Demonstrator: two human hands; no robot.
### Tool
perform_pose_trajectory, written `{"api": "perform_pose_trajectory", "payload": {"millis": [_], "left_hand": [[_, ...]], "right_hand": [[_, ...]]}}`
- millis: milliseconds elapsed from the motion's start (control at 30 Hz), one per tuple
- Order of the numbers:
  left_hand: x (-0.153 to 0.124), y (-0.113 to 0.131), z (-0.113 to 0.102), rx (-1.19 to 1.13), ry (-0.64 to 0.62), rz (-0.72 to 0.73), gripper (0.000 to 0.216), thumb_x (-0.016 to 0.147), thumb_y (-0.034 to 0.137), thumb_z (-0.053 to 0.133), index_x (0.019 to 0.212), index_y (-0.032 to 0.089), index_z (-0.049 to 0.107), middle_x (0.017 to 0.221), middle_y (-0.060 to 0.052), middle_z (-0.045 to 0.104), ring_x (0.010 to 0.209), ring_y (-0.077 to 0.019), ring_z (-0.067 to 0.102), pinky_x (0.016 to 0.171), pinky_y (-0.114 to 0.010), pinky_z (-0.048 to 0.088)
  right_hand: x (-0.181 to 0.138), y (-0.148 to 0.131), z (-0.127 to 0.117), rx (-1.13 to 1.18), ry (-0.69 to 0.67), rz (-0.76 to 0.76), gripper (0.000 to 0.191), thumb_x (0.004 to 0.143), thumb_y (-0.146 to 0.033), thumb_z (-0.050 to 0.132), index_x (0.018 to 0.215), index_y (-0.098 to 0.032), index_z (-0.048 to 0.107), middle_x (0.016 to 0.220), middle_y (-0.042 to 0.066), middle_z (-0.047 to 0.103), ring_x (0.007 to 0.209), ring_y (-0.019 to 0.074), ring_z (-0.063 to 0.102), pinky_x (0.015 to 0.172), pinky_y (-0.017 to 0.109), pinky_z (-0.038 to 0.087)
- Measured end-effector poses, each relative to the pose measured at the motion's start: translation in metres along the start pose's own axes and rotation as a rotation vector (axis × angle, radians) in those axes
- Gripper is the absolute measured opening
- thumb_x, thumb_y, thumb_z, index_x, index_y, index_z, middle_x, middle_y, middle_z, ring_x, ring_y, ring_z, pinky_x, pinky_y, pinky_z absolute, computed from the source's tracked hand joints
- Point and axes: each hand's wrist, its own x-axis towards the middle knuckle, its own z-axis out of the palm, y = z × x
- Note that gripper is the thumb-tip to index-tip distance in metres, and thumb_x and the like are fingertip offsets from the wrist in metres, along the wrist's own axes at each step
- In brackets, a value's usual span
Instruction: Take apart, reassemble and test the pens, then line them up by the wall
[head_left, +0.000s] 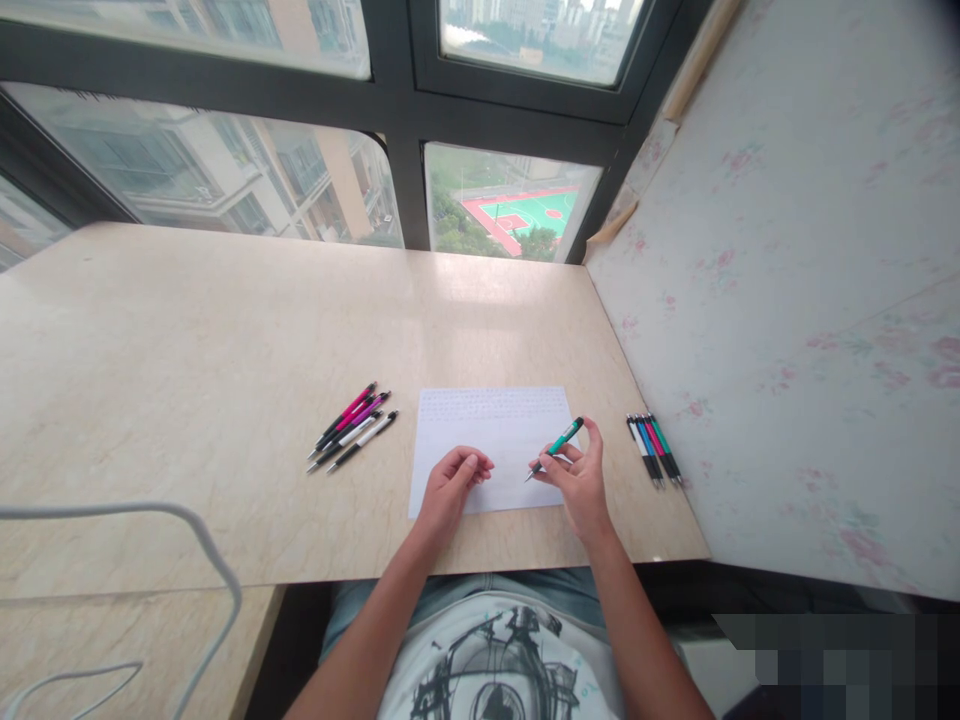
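My right hand [577,482] holds a green click pen [561,440] over the right side of a white sheet of paper [495,432]. The index finger is bent up at the pen's black top end, and the pen's tip points down and left. Rows of small, faint writing run along the top of the sheet. My left hand [452,484] rests on the lower left part of the paper, its fingers curled together with nothing visible in them.
Several pens [354,428] in pink, purple and white lie in a loose group left of the paper. More pens [654,450] lie side by side near the papered wall [787,330]. A grey cable [202,540] loops at lower left. Windows stand behind the stone-like counter [225,340].
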Motion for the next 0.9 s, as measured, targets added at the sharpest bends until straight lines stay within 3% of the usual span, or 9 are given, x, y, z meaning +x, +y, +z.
{"api": "perform_pose_trajectory", "payload": {"millis": [300, 467, 700, 800, 867, 900], "left_hand": [[0.000, 0.000, 0.000, -0.014, 0.000, -0.006, 0.021, 0.083, 0.037, 0.063, 0.081, 0.017, 0.066, 0.081, -0.006, 0.066, 0.073, -0.0163, 0.057, 0.070, -0.029, 0.045], [0.000, -0.001, -0.001, -0.017, 0.005, -0.017, 0.021, 0.082, 0.038, 0.064, 0.082, 0.017, 0.066, 0.081, -0.006, 0.066, 0.072, -0.0166, 0.057, 0.070, -0.029, 0.045], [0.001, -0.002, -0.002, -0.017, 0.007, -0.026, 0.020, 0.083, 0.037, 0.064, 0.081, 0.017, 0.066, 0.081, -0.005, 0.066, 0.073, -0.0158, 0.057, 0.070, -0.028, 0.044], [0.001, -0.002, -0.002, -0.022, 0.003, -0.024, 0.020, 0.083, 0.036, 0.064, 0.081, 0.016, 0.066, 0.081, -0.005, 0.066, 0.073, -0.0157, 0.057, 0.071, -0.028, 0.044], [0.001, -0.002, -0.003, -0.023, 0.002, -0.025, 0.020, 0.082, 0.036, 0.065, 0.082, 0.016, 0.067, 0.081, -0.006, 0.066, 0.073, -0.0160, 0.057, 0.071, -0.029, 0.044], [0.001, -0.003, -0.003, -0.023, 0.003, -0.025, 0.020, 0.082, 0.037, 0.065, 0.082, 0.016, 0.067, 0.081, -0.006, 0.066, 0.073, -0.0160, 0.057, 0.071, -0.029, 0.044]], "right_hand": [[0.003, 0.000, 0.001, -0.025, -0.012, -0.014, 0.096, 0.072, -0.032, 0.075, 0.146, -0.035, 0.014, 0.088, -0.002, 0.063, 0.070, 0.0169, 0.069, 0.069, 0.038, 0.059], [0.005, -0.001, 0.001, -0.017, -0.043, -0.018, 0.101, 0.073, -0.030, 0.074, 0.148, -0.037, 0.006, 0.087, -0.004, 0.062, 0.071, 0.0169, 0.069, 0.069, 0.038, 0.060], [0.007, 0.004, -0.001, -0.018, 0.001, -0.022, 0.101, 0.070, -0.032, 0.077, 0.148, -0.035, 0.012, 0.087, -0.003, 0.063, 0.071, 0.0177, 0.069, 0.069, 0.038, 0.059], [0.014, 0.007, -0.006, -0.026, 0.039, -0.076, 0.080, 0.069, -0.031, 0.079, 0.138, -0.031, 0.038, 0.085, -0.003, 0.063, 0.075, 0.0162, 0.066, 0.073, 0.036, 0.057], [0.023, 0.010, -0.012, -0.063, 0.052, -0.090, 0.044, 0.069, -0.034, 0.079, 0.107, -0.022, 0.061, 0.078, -0.002, 0.062, 0.071, 0.0144, 0.064, 0.071, 0.031, 0.055], [0.028, 0.011, -0.015, -0.090, 0.054, -0.089, 0.030, 0.070, -0.037, 0.078, 0.089, -0.019, 0.063, 0.072, -0.002, 0.061, 0.066, 0.0131, 0.061, 0.066, 0.028, 0.054]]}}
